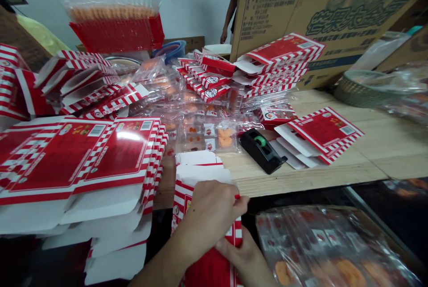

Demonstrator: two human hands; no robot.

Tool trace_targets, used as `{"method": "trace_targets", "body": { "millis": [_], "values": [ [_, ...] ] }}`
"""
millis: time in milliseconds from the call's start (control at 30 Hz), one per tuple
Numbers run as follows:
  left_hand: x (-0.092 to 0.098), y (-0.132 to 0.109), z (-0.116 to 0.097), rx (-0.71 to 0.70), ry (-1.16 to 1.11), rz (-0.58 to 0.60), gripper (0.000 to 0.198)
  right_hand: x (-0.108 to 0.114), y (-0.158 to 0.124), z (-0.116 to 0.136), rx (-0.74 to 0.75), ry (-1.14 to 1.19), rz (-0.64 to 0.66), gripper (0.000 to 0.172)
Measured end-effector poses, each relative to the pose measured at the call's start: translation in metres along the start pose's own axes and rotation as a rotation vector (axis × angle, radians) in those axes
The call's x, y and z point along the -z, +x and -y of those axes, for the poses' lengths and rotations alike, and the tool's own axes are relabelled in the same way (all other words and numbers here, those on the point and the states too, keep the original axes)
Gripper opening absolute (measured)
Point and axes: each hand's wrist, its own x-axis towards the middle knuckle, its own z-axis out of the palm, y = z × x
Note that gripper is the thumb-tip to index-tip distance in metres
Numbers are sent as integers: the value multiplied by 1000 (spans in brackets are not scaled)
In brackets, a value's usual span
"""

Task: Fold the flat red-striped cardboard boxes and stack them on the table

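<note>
Left hand (207,218): fingers (230,200) curled together over the edge of a red-and-white striped paperboard carton (210,269), pinching its rim. Right hand (239,256): fingers pressed together against the carton's lower red face. Carton upright, white flaps uppermost, nearer the person than the black tape dispenser (262,151) and to its left, not touching it. Dispenser: green core, lying on the wooden counter (334,162). Left of the dispenser: stacked unfolded red cartons (76,166). Right of it: a smaller pile of the same cartons (317,135). Just behind it: clear packets of orange sweets (207,135). Nearer than it, lower right: a large clear bag of packets (334,251). Well behind it: a brown shipping box (321,15).
</note>
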Motion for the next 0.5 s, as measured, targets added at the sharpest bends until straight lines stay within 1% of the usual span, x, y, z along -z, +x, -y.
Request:
{"method": "trace_targets", "body": {
  "millis": [67,133,200,267,300,333,367,400,433,467,500],
  "values": [
    [-2,1,3,36,-42,-16,37,-2,-2,1,16,-31,-7,64],
    [1,1,5,38,-124,5,38,-3,-4,0,28,-27,-17,71],
    [5,0,7,11,-177,9,40,-3,-6,1,25,-18,-43,73],
    [7,-3,7,-49,-181,-56,40,-3,-6,3,48,-47,-84,69],
    [6,-5,7,-98,-184,-121,39,-3,-4,5,70,-70,-107,66],
    [4,-8,8,-146,-193,-216,34,-2,-2,8,92,-87,-129,63],
    [0,-12,10,-167,-213,-341,26,0,0,11,107,-96,-151,60],
    [-6,-16,12,-152,-253,-471,15,3,2,13,113,-95,-170,56],
    [-12,-21,15,-108,-313,-576,18,6,4,16,109,-79,-185,53],
    [-19,-27,18,-33,-386,-648,38,9,6,17,98,-57,-200,51],
    [-26,-32,21,52,-474,-661,57,13,8,18,86,-34,-216,49]
  ]
}}
